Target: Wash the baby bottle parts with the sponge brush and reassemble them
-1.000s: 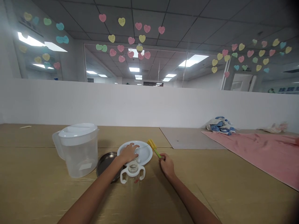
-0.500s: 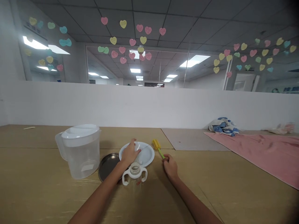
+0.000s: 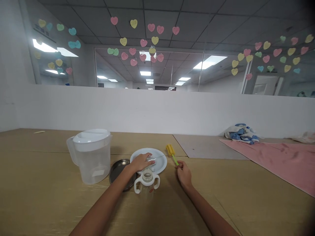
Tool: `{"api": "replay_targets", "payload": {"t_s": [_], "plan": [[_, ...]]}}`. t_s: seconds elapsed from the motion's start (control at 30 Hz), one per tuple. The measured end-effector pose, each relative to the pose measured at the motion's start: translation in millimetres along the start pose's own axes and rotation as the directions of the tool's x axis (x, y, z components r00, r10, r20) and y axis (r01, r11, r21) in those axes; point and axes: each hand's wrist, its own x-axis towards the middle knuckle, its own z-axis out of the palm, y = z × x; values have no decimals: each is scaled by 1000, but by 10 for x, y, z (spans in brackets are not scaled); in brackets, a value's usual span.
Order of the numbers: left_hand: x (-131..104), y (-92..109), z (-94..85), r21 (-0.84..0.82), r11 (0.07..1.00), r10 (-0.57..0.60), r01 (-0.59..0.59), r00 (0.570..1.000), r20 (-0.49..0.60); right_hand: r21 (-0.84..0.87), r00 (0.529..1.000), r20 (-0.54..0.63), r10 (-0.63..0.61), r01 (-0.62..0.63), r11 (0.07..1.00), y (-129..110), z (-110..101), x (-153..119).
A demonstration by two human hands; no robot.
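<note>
My left hand [image 3: 141,162] reaches over a white plate [image 3: 161,166], its thumb and fingers bent round a clear piece on it, mostly hidden by the hand. From there a thin, pale line runs right across the plate. In my right hand [image 3: 184,173] is the green handle of a bottle brush [image 3: 171,150]; the yellow sponge head points up and away, right of the plate. An open clear baby bottle [image 3: 147,183] with two white handles stands upright in front of the plate, between my forearms.
A round dark metal tray [image 3: 119,170] lies partly under my left forearm. Left of it stands a clear lidded pitcher [image 3: 94,160]. At the right are a pink cloth [image 3: 278,160] and a crumpled blue-and-white cloth [image 3: 241,133]. A white wall [image 3: 157,111] bounds the table's back.
My left hand has come down over the plate, its fingers lower and closing round the clear piece. My right hand keeps the brush in nearly the same place. The view has shifted slightly left.
</note>
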Motion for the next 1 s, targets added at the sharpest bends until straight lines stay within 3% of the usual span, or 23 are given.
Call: {"api": "replay_targets", "payload": {"t_s": [0.23, 0.5, 0.77, 0.87, 1.0], "plan": [[89, 57, 36, 169, 982, -99, 80, 989, 107, -8, 1000, 21, -4, 4, 1000, -9, -4, -1], [95, 76, 64, 207, 977, -75, 58, 994, 74, -15, 999, 32, -4, 4, 1000, -1, 7, -4], [57, -22, -76, 79, 997, 34, -18, 979, -203, 3, 1000, 4, -3, 3, 1000, -10, 9, -8], [13, -9, -115, 4, 999, 53, -54, 942, -331, 10, 1000, -6, -11, 12, 1000, -34, -14, -14], [-88, 22, -99, -102, 992, 11, -75, 854, -521, 5, 998, -45, -36, 37, 999, -154, -86, -42]]}}
